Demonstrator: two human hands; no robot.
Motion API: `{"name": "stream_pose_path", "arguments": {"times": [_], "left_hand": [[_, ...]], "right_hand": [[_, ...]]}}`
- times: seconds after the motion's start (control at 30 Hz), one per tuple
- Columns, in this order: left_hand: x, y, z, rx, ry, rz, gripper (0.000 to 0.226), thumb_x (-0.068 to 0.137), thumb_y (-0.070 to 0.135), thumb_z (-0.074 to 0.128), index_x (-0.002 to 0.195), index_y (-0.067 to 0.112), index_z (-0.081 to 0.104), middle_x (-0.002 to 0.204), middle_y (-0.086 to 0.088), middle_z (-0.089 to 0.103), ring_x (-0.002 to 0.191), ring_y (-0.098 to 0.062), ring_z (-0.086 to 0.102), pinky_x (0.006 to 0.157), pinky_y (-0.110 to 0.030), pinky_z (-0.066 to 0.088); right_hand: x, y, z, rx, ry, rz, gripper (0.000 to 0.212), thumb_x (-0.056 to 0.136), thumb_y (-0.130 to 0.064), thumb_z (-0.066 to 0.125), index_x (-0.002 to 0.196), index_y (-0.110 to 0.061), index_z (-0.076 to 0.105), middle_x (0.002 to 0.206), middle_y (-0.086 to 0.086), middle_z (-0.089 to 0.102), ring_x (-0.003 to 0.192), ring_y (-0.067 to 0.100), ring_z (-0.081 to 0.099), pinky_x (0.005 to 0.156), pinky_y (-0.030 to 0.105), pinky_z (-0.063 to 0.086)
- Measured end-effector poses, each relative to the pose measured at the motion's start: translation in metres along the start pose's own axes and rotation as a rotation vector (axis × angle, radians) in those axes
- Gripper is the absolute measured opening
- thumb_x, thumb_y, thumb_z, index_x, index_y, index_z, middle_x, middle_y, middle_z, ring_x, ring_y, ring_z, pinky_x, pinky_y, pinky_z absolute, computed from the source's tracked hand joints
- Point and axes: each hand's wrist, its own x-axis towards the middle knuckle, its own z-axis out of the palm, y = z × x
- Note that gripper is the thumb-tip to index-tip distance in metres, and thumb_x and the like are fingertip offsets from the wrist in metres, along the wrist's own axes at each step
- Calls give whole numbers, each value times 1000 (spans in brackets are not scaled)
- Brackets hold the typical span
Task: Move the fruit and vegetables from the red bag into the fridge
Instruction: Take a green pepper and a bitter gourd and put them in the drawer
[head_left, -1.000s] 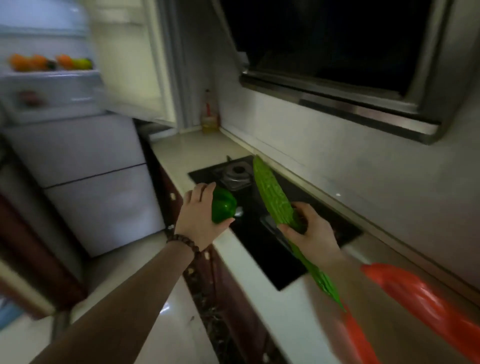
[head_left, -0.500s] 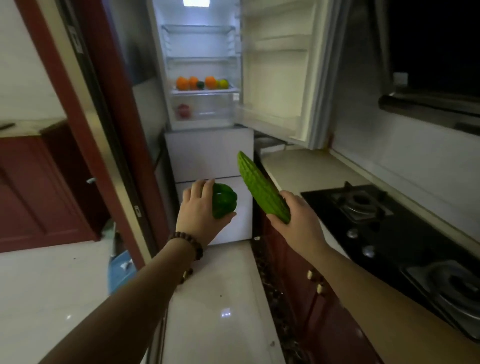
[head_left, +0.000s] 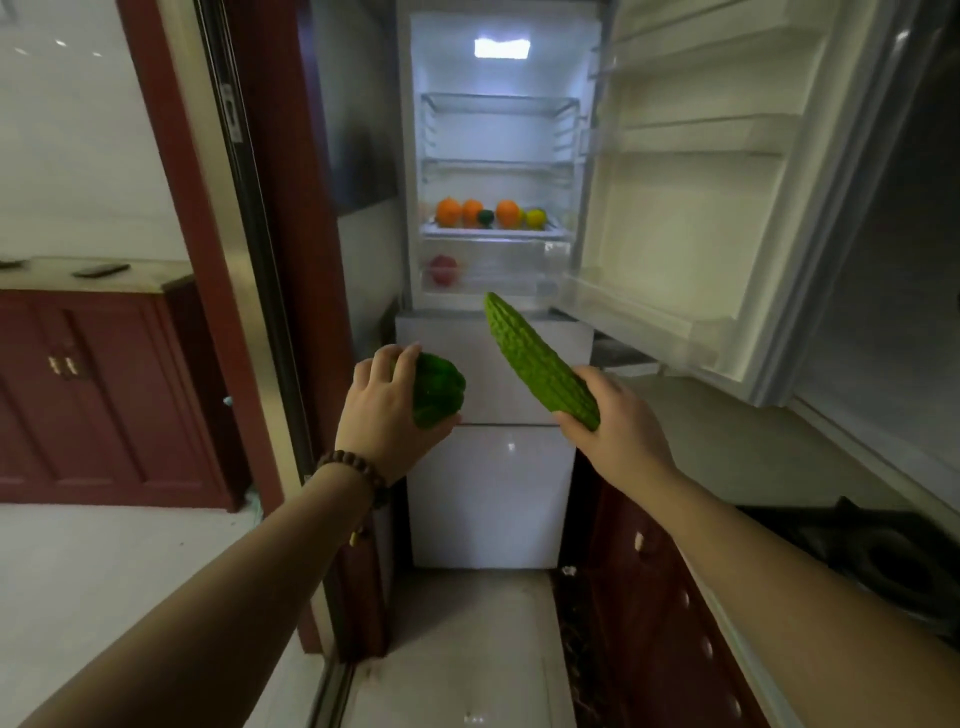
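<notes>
Ahead, the fridge (head_left: 498, 156) stands open and lit. Her left hand (head_left: 387, 415) cups a green pepper (head_left: 439, 389), her right hand (head_left: 615, 426) grips a bitter gourd (head_left: 535, 358). Best slide the gourd lengthwise onto the shelf beside what look like oranges (head_left: 470, 212).

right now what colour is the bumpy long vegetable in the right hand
Green, with a ridged, warty skin; the bitter gourd shows in the head view.

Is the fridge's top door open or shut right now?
Open: the fridge door is swung right, showing lit shelves and oranges.
</notes>
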Motion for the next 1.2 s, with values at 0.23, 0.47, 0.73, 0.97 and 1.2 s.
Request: {"name": "stream_pose_path", "arguments": {"times": [0.23,0.47,0.73,0.97,1.2], "left_hand": [[136,-15,61,59,32,-39,88,72,51,72,141,17,31,138,-6,37,124,-30,35,102,-43,38],[219,-46,118,73,29,-69,87,71,49,74,140,15,33,139,-7,37,125,-31,34,102,-45,39],[319,-94,186,33,54,-56,88,70,49,74,140,16,32,137,-7,37,123,-29,35,102,-43,38],[433,-146,230,-60,104,-35,85,71,48,74,137,16,33,137,-6,34,120,-25,35,98,-38,39],[544,-195,253,-138,216,-6,89,66,51,75,136,11,37,136,-12,37,117,-29,37,96,-39,37]], "right_hand": [[131,85,40,50,-8,-22,46,82,-31,66,124,-21,50,102,6,58,91,25,55,71,43,50],[216,141,81,22,-62,-50,51,82,-29,68,128,-16,50,108,10,59,91,28,58,72,39,51],[331,180,134,-66,-128,-97,51,85,-34,64,130,-18,49,106,8,61,89,26,59,68,32,43],[474,185,178,-176,-106,-161,52,84,-35,65,131,-20,48,115,8,59,98,27,56,76,37,47],[608,195,220,-293,-242,-142,58,84,-34,66,136,-23,42,129,7,53,113,28,52,93,38,45]]}}
